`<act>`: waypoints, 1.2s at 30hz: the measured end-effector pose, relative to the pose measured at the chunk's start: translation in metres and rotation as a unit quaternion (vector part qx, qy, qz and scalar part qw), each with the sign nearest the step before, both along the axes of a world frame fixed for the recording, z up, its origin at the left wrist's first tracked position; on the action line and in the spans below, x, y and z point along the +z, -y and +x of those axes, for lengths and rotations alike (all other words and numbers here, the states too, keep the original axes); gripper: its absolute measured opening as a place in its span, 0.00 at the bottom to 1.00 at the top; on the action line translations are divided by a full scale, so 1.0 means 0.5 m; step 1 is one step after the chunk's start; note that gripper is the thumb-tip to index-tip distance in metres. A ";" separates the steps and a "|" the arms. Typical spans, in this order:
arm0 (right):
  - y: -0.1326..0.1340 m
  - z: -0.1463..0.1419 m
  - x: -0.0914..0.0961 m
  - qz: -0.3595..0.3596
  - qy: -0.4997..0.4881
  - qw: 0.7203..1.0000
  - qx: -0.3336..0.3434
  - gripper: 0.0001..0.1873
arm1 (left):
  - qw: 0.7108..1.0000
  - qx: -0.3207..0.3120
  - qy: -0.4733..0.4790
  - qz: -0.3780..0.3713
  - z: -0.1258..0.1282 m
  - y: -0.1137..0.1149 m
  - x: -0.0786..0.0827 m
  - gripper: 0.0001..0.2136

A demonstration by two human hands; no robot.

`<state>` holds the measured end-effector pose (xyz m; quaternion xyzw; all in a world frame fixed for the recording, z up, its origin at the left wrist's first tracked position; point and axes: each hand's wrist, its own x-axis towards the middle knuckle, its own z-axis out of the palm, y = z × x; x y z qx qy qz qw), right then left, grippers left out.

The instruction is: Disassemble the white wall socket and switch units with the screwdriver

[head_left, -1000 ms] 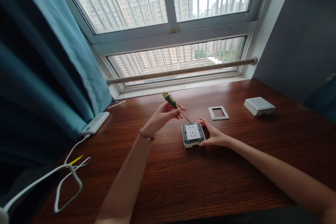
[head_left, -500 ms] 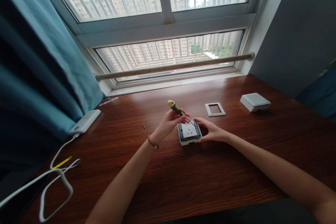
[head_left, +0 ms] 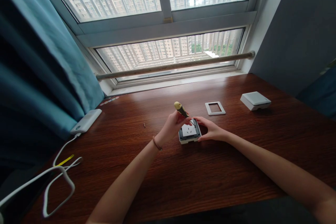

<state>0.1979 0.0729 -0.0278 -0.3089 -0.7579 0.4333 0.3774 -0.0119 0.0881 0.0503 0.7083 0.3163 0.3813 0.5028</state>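
Observation:
A wall socket (head_left: 189, 131) with a white face and dark inner frame lies on a white box base on the wooden table. My left hand (head_left: 176, 124) is closed around a yellow and black screwdriver (head_left: 182, 110). The screwdriver slants down to the right, its tip at the right side of the socket's dark frame. My right hand (head_left: 210, 129) grips the socket's right side between thumb and fingers. Left of the socket lies a small screw (head_left: 144, 125). Beyond my right hand a white square cover frame (head_left: 215, 108) lies flat.
A white box with a closed lid (head_left: 255, 100) sits at the back right. On the left are a white power bank (head_left: 86, 121), a looped white cable (head_left: 72, 185) with a yellow tie, and a blue curtain (head_left: 52, 49). A rail (head_left: 178, 65) crosses before the window.
My left hand and the screwdriver handle have shifted slightly to the right, and the handle stands a little steeper. My right hand and the socket have barely moved.

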 end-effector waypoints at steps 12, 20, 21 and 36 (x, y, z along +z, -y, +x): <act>-0.005 0.008 -0.004 -0.032 -0.021 0.999 0.025 0.49 | 1.000 0.000 0.000 -0.007 0.037 -0.034 0.029 0.14; -0.009 0.008 -0.003 -0.061 -0.040 0.997 0.026 0.47 | 0.999 -0.043 -0.013 -0.017 0.014 -0.017 0.028 0.14; -0.009 0.008 -0.004 -0.061 -0.039 0.997 0.025 0.47 | 0.998 -0.050 -0.012 -0.020 0.014 -0.016 0.028 0.14; -0.010 0.006 -0.007 -0.044 -0.027 0.999 0.007 0.47 | 0.987 0.154 0.012 0.045 0.055 0.006 -0.008 0.14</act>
